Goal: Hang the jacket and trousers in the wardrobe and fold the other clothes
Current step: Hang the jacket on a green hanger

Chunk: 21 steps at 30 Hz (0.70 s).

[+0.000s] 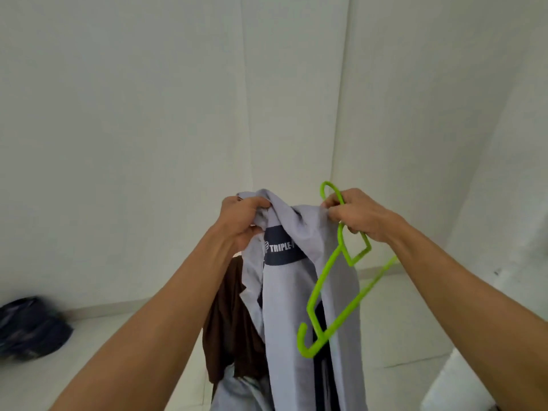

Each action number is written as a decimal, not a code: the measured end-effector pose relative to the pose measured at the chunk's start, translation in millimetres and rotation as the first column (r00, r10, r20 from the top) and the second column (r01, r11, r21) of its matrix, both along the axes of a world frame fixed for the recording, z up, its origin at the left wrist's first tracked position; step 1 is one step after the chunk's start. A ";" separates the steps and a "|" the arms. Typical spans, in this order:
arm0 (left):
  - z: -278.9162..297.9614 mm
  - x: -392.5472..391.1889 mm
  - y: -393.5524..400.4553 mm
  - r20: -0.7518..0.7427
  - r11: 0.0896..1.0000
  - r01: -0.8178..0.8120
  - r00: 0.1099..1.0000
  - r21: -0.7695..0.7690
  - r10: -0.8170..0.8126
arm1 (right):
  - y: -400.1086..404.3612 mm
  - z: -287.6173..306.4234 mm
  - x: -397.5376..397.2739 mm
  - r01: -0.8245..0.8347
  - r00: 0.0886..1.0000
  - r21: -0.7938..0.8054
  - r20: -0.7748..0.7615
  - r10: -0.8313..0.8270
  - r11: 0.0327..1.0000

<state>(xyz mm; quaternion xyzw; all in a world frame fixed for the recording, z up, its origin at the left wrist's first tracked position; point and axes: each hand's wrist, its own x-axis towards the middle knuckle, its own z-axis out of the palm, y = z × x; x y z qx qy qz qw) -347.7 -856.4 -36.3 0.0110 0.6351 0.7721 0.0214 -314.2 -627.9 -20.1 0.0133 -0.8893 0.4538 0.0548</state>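
Count: 1 grey jacket (pixel 293 280), 1 green plastic hanger (pixel 332 295), 1 brown garment (pixel 231 327) hanging just below the left-hand grip. 1 dark bundle (pixel 29 327) on the floor, well left of both grips. 2 hands: left hand (pixel 240 221), right hand (pixel 358 215).

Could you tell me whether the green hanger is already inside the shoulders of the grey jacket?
No: the green hanger hangs outside the grey jacket, held with the cloth's edge in the right hand.

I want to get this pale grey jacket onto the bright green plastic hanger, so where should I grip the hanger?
Grip the bright green plastic hanger at its neck, just below the hook, coming from the right as the right hand already does. It hangs tilted, one shoulder arm pointing down across the pale grey jacket, so that arm can probably slide into the collar opening the left hand holds up.
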 end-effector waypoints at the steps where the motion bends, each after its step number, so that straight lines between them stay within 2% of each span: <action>1: 7.3 8.9 3.6 -0.001 1.000 -0.015 1.000 0.003 0.015 | -3.2 6.3 11.0 0.056 0.997 -0.015 -0.045 -0.056 0.998; 3: 21.6 23.2 14.2 -0.008 1.000 -0.002 1.000 0.004 0.002 | -12.7 16.6 27.2 0.095 0.984 -0.050 -0.144 -0.101 0.994; 8: 62.9 54.8 50.9 -0.093 0.995 0.056 0.995 0.084 -0.049 | -40.5 23.8 68.3 -0.055 0.979 0.129 -0.189 0.079 0.990; 12: 95.3 67.8 63.8 -0.170 0.986 0.124 0.980 0.110 -0.104 | -42.3 29.4 74.5 0.072 0.935 0.026 -0.349 -0.058 0.997; 14: 107.4 75.6 67.1 -0.222 0.971 0.220 0.955 0.090 -0.196 | -32.2 40.0 72.5 0.105 0.924 -0.012 -0.368 -0.102 0.994; 17: 109.6 74.1 57.5 -0.237 0.940 0.324 0.926 0.107 -0.293 | -13.9 60.6 70.3 0.073 0.924 -0.160 -0.360 -0.127 0.984; 19: 101.4 66.7 47.3 -0.262 0.962 0.267 0.926 -0.059 -0.273 | 0.2 74.2 71.3 0.060 0.920 -0.259 -0.361 -0.154 0.964; 21: 82.3 60.8 37.5 -0.322 0.949 0.049 0.934 -0.312 -0.154 | 9.2 86.2 72.5 0.055 0.922 -0.316 -0.349 -0.170 0.947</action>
